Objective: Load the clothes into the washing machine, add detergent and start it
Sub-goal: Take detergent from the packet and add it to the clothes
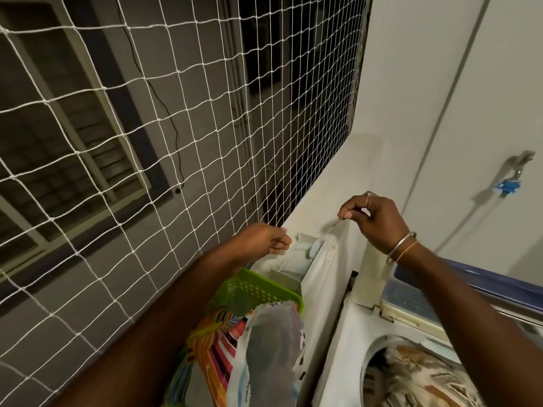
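The opened detergent bag [264,348] lies nearest, propped mouth-up in a green basket [255,286] against the washing machine [338,333]. Beyond it, at the machine's back corner, a white drawer [311,251] stands open, probably the detergent tray, its long axis running away from the person. Clothes [417,377] already fill the drum on the right.

Both hands are at the drawer's far end, well past the bag. The left hand [264,239] is just beside the drawer's left edge, fingers loosely curled; whether it grips anything cannot be told. The right hand [373,218] hovers above and to the right, pinching a thin strip [335,226] between thumb and forefinger.

The left hand is nearer the bag, so reaching back for detergent likely falls to it.
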The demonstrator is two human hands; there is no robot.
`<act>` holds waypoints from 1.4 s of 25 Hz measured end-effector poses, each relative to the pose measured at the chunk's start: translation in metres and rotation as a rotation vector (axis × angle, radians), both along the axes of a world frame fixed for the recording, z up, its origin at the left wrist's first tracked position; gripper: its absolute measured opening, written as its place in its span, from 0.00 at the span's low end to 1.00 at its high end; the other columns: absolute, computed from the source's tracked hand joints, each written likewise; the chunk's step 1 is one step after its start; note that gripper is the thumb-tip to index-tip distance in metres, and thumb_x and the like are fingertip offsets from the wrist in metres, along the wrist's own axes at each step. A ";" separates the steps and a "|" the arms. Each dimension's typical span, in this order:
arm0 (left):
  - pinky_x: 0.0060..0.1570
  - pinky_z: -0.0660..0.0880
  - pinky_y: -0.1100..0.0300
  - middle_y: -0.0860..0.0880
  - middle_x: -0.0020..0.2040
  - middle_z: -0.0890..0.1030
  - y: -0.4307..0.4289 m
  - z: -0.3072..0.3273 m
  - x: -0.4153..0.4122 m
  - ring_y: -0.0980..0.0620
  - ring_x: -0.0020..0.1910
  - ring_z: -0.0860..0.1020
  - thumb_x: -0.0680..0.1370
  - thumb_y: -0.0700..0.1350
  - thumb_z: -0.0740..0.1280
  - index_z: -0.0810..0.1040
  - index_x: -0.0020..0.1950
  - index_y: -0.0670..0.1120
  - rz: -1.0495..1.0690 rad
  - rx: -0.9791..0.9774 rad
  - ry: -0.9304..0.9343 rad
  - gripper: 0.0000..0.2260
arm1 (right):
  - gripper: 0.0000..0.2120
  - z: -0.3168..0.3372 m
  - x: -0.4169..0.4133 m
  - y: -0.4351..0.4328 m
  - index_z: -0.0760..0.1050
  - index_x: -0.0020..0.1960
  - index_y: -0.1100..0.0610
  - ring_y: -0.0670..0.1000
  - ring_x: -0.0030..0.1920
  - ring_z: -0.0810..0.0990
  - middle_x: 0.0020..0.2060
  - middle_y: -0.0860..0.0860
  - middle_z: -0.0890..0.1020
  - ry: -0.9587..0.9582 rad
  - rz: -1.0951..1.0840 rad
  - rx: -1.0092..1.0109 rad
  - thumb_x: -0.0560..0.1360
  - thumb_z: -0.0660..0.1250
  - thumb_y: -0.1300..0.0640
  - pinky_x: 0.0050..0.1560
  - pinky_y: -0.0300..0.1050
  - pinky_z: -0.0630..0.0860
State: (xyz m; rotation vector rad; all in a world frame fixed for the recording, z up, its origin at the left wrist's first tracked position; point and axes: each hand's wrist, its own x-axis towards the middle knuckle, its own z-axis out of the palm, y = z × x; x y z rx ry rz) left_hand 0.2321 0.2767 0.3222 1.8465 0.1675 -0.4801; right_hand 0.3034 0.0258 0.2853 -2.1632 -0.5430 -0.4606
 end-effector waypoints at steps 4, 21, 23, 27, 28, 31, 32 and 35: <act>0.37 0.76 0.74 0.36 0.63 0.78 -0.003 0.019 -0.019 0.52 0.48 0.79 0.84 0.42 0.56 0.74 0.65 0.30 -0.003 0.014 -0.041 0.17 | 0.08 0.003 -0.014 -0.003 0.84 0.43 0.54 0.48 0.43 0.82 0.39 0.45 0.85 0.018 -0.030 0.159 0.75 0.70 0.65 0.52 0.39 0.74; 0.57 0.76 0.64 0.44 0.57 0.84 0.016 0.041 -0.134 0.51 0.59 0.81 0.83 0.44 0.57 0.80 0.60 0.38 0.102 -0.132 -0.235 0.15 | 0.05 0.078 -0.204 0.004 0.85 0.47 0.61 0.45 0.38 0.82 0.37 0.57 0.86 0.485 0.126 0.554 0.74 0.71 0.62 0.39 0.33 0.75; 0.54 0.77 0.66 0.45 0.56 0.84 0.017 0.044 -0.143 0.51 0.58 0.82 0.83 0.44 0.57 0.81 0.60 0.39 0.100 -0.112 -0.229 0.15 | 0.05 0.074 -0.215 0.018 0.85 0.46 0.61 0.49 0.39 0.84 0.36 0.57 0.86 0.499 0.119 0.534 0.73 0.71 0.65 0.41 0.36 0.76; 0.44 0.77 0.73 0.42 0.57 0.83 0.010 0.048 -0.156 0.56 0.50 0.83 0.83 0.41 0.58 0.80 0.60 0.36 0.119 -0.054 -0.266 0.15 | 0.07 0.053 -0.235 0.066 0.85 0.40 0.54 0.47 0.39 0.85 0.35 0.49 0.86 0.428 0.107 0.356 0.69 0.69 0.56 0.47 0.44 0.80; 0.41 0.76 0.74 0.42 0.57 0.83 0.008 0.048 -0.157 0.58 0.45 0.84 0.83 0.41 0.58 0.80 0.60 0.35 0.121 -0.039 -0.270 0.15 | 0.10 0.046 -0.239 0.075 0.85 0.40 0.52 0.46 0.40 0.84 0.36 0.47 0.86 0.368 0.109 0.243 0.68 0.66 0.50 0.47 0.45 0.80; 0.40 0.77 0.72 0.39 0.57 0.82 0.003 0.053 -0.157 0.53 0.44 0.83 0.83 0.39 0.58 0.79 0.61 0.33 0.136 -0.033 -0.247 0.15 | 0.11 0.036 -0.243 0.086 0.85 0.44 0.51 0.50 0.42 0.83 0.40 0.49 0.85 0.244 0.099 -0.061 0.73 0.67 0.47 0.48 0.48 0.78; 0.41 0.78 0.70 0.39 0.57 0.82 0.004 0.052 -0.156 0.50 0.48 0.82 0.83 0.40 0.58 0.79 0.61 0.34 0.141 -0.032 -0.233 0.15 | 0.11 0.038 -0.242 0.084 0.84 0.44 0.52 0.51 0.42 0.82 0.41 0.50 0.85 0.223 0.102 -0.075 0.75 0.67 0.47 0.47 0.49 0.77; 0.46 0.78 0.66 0.44 0.55 0.84 0.003 0.050 -0.156 0.48 0.54 0.83 0.83 0.43 0.59 0.82 0.59 0.39 0.132 -0.001 -0.209 0.14 | 0.10 0.046 -0.235 0.072 0.84 0.45 0.50 0.47 0.38 0.82 0.37 0.47 0.85 0.227 0.085 0.060 0.74 0.67 0.46 0.45 0.47 0.78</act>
